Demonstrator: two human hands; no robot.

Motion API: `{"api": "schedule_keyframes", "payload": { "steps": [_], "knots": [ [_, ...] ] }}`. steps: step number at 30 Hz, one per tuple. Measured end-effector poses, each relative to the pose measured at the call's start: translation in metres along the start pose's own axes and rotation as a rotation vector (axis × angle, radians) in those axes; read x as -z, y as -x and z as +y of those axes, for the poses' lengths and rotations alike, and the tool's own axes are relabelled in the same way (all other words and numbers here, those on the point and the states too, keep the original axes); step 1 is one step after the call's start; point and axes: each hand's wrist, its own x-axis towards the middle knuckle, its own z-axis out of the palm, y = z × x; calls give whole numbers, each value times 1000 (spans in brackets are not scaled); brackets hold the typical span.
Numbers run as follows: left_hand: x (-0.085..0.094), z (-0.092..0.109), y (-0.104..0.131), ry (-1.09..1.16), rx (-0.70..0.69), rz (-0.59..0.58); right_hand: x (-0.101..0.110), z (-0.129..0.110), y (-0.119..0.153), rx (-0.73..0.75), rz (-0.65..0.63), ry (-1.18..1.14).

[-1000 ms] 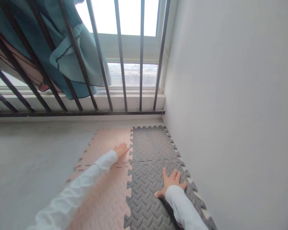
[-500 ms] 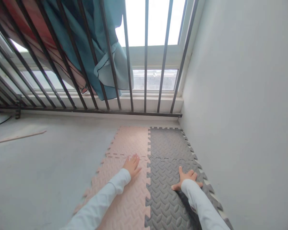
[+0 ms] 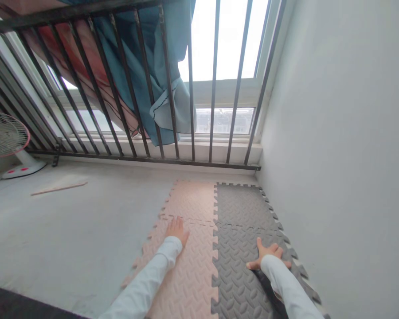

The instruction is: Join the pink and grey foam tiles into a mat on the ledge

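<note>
Pink foam floor mats (image 3: 193,266) and grey foam floor mats (image 3: 232,266) lie side by side on the floor, their toothed edges interlocked along a seam. My left hand (image 3: 177,230) rests flat on the nearer pink mat, close to the cross seam, with its fingers stretched out. On the nearer grey mat, my right hand (image 3: 269,257) presses down with thumb and fingers spread wide. Neither hand holds anything. Beneath my right sleeve shows a dark strip (image 3: 269,292) whose kind I cannot make out.
A white wall (image 3: 346,155) runs along the mats' right side. Ahead stands a dark metal railing (image 3: 153,161) before a window, with blue and red cloth (image 3: 126,75) hanging there. A fan (image 3: 23,166) and a thin stick (image 3: 60,188) are at left.
The view has swung left, bringing the fan fully into sight. My left hand has slid a little leftward over the pink mat. My right hand stays at about the same spot on the grey mat.
</note>
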Motion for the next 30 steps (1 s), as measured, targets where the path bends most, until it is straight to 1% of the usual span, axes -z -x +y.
{"api": "schedule_keyframes", "payload": {
  "steps": [1,3,6,7,9,11,14,17,20,23,27,30],
  "knots": [
    [-3,-4,0,-1,12,-2,-1,0,-1,2,2,-1],
    [-3,-12,-2,-3,-22,-33,-2,0,-2,5,12,-6],
    [7,-28,-7,-6,-93,-89,-2,0,-1,-1,22,-11],
    [11,-36,-8,-8,-94,-90,-2,0,0,-1,26,-13],
    [12,-54,-7,-13,-17,-82,0,0,2,5,33,-19],
    [9,-72,-4,-12,68,-68,0,0,3,10,35,-30],
    [7,-89,-3,16,86,-76,-2,0,0,10,56,-41],
    [14,-91,-5,37,91,-105,-6,0,-6,8,90,-46],
    [20,-88,-8,2,57,-146,-8,-1,-9,9,74,-44],
    [17,-90,-12,1,48,-167,-7,-1,-8,10,54,-37],
    [9,-95,-24,4,28,-152,-7,-2,-8,22,56,-30],
    [8,-93,-31,22,22,-155,-7,-2,-9,19,54,-15]
  ]
}}
